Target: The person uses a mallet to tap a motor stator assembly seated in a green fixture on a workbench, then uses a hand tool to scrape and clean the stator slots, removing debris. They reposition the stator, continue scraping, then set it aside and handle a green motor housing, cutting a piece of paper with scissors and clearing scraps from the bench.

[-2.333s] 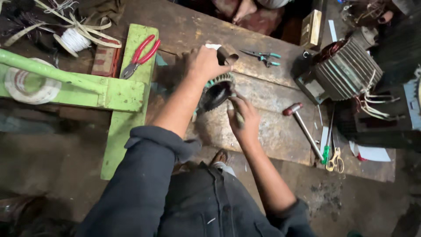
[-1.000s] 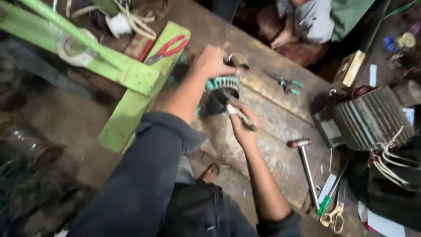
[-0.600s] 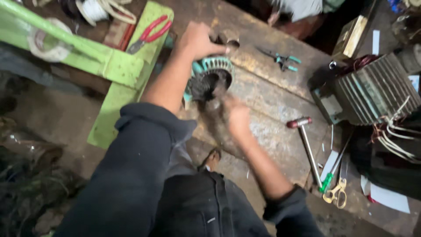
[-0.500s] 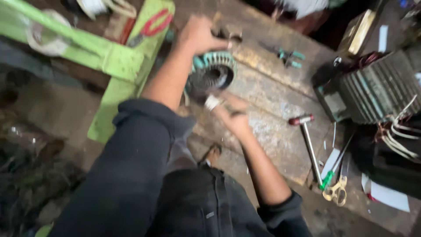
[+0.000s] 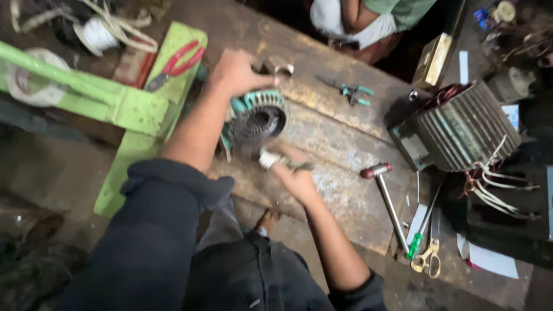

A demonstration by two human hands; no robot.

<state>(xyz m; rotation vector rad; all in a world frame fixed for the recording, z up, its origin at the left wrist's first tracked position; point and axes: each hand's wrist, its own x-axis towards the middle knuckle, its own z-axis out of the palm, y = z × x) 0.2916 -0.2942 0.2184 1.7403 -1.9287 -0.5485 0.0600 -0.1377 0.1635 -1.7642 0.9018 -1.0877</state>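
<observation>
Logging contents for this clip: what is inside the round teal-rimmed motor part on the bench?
The round teal-rimmed motor part shows a dark hollow centre; blur hides any detail. The left hand covers its upper edge, and the right hand holds something pale just below it.

Round teal-rimmed motor stator [image 5: 257,120], dark bore, tipped on edge on wooden bench.

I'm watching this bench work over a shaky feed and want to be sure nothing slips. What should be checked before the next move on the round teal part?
1. Left hand steadies the teal round stator at its top: ok.
2. Right hand has a firm hold on the small pale piece: cannot tell, blurred.
3. Stator sits fully on the wooden bench: ok.
4. Hammer lies apart from both hands: ok.
5. Red-handled pliers out of the way on the green board: ok.
</observation>
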